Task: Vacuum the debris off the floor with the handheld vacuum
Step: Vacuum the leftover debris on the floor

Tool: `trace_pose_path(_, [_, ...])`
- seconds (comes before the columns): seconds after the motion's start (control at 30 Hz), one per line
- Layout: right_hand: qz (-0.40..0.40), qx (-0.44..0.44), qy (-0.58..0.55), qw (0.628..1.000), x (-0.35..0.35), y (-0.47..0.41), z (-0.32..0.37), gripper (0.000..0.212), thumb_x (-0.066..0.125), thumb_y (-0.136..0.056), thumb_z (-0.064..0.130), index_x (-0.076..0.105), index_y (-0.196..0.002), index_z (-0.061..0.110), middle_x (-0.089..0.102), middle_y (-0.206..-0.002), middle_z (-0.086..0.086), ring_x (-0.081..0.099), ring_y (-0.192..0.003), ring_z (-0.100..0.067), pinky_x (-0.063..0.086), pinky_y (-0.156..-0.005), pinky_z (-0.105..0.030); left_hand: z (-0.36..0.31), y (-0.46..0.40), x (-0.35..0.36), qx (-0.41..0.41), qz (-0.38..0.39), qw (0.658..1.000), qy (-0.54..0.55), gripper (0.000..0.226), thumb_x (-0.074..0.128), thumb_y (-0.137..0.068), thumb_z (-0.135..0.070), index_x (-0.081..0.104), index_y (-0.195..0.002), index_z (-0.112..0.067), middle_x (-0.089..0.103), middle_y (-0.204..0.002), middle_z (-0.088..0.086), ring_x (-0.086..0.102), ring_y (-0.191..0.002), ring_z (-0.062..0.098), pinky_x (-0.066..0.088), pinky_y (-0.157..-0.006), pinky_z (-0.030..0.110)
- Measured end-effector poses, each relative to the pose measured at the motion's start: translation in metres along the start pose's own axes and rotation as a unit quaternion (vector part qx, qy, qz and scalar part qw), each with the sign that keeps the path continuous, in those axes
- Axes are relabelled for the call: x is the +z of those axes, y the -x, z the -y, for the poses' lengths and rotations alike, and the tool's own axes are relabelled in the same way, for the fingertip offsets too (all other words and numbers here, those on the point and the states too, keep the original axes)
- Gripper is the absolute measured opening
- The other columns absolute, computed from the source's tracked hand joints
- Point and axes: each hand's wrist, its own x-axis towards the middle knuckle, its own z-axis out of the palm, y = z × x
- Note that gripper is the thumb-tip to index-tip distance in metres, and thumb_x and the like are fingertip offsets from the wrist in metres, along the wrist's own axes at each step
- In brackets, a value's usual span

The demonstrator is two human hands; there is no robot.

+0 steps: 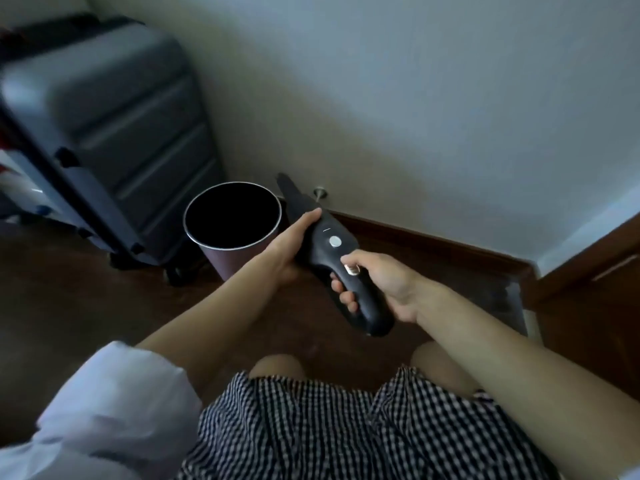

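Both hands hold our rigid black plastic handheld vacuum (334, 252) beside the round bin (232, 216): right hand (381, 282) wraps its handle, left hand (294, 244) cradles its body; likely light.

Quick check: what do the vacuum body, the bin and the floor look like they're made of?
Vacuum: likely matte black plastic, with a soft sheen and a shiny round button.
Bin: dull pinkish wall, bright rim, possibly metal.
Floor: dark brown, faintly glossy, probably wood.
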Motion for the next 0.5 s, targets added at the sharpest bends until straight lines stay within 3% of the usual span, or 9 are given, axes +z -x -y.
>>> trace_pose_path(0.1, [-0.017, -0.008, 0.043, 0.999, 0.0, -0.009, 0.021, 0.037, 0.048, -0.094, 0.039, 0.056, -0.083, 0.005, 0.058, -0.064, -0.006, 0.054, -0.047, -0.013, 0.045, -0.044, -0.02, -0.019, -0.001, 0.001, 0.054, -0.013, 0.998, 0.021, 0.042, 0.06, -0.09, -0.041, 0.065, -0.104, -0.002, 0.073, -0.091, 0.014, 0.071, -0.075, 0.025, 0.056, -0.067, 0.031])
trace_pose_path(0.17, [-0.01, -0.015, 0.077, 0.997, 0.0, -0.018, 0.035, 0.05, 0.049, -0.09, 0.053, 0.058, -0.079, 0.004, 0.061, -0.063, -0.007, 0.057, -0.049, -0.015, 0.047, -0.047, -0.022, -0.03, 0.0, 0.0, 0.109, -0.046, 0.992, 0.038, 0.06, 0.071, -0.081, -0.041, 0.059, -0.122, 0.001, 0.07, -0.107, 0.019, 0.071, -0.087, 0.03, 0.058, -0.067, 0.034])
trace_pose_path(0.27, [-0.02, -0.035, 0.076, 0.996, 0.004, -0.03, 0.042, 0.055, 0.048, -0.089, 0.057, 0.06, -0.077, 0.004, 0.06, -0.06, -0.008, 0.057, -0.049, -0.016, 0.047, -0.049, -0.022, -0.049, -0.003, 0.0, 0.171, -0.087, 0.981, 0.024, 0.091, 0.084, -0.059, -0.039, 0.049, -0.134, -0.003, 0.066, -0.117, 0.022, 0.069, -0.099, 0.036, 0.058, -0.077, 0.044])
trace_pose_path(0.37, [-0.027, -0.088, 0.063, 0.994, 0.004, -0.045, 0.044, 0.054, 0.049, -0.09, 0.056, 0.062, -0.076, 0.005, 0.06, -0.06, -0.008, 0.055, -0.046, -0.017, 0.045, -0.048, -0.022, -0.066, 0.0, 0.005, 0.226, -0.102, 0.969, 0.01, 0.078, 0.082, -0.065, -0.032, 0.048, -0.131, -0.007, 0.066, -0.116, 0.021, 0.069, -0.094, 0.035, 0.057, -0.08, 0.048])
trace_pose_path(0.43, [-0.027, -0.127, 0.064, 0.989, 0.004, -0.046, 0.049, 0.05, 0.049, -0.093, 0.051, 0.061, -0.077, 0.004, 0.061, -0.06, -0.008, 0.055, -0.046, -0.016, 0.046, -0.048, -0.022, -0.076, -0.004, 0.007, 0.233, -0.116, 0.965, 0.008, 0.06, 0.076, -0.077, -0.027, 0.049, -0.126, -0.008, 0.066, -0.112, 0.019, 0.068, -0.091, 0.034, 0.057, -0.079, 0.047])
trace_pose_path(0.5, [-0.016, -0.139, 0.051, 0.989, 0.003, -0.046, 0.049, 0.047, 0.049, -0.094, 0.047, 0.061, -0.078, 0.004, 0.061, -0.061, -0.009, 0.055, -0.047, -0.017, 0.046, -0.049, -0.023, -0.075, -0.007, 0.008, 0.223, -0.105, 0.969, 0.01, 0.059, 0.075, -0.077, -0.028, 0.049, -0.126, -0.007, 0.066, -0.11, 0.02, 0.068, -0.09, 0.034, 0.057, -0.079, 0.047])
